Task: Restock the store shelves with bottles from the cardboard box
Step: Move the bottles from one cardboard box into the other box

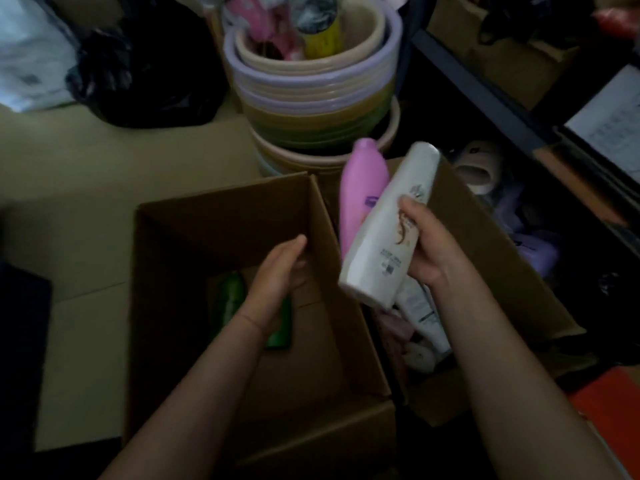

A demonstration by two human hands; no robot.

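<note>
Head view looks down: the right hand (427, 251) grips a white shampoo bottle (388, 226) and a pink bottle (358, 192) together, long axes tilted up and away, over the right cardboard box (491, 237). Shelf rails (485, 98) lie far right, nearest that arm. Its fingers relaxed and holding nothing, the left hand (277, 275) hovers inside the left cardboard box (221, 216), just above a glossy green bottle (232, 299) lying flat, probably plastic in this dim light.
</note>
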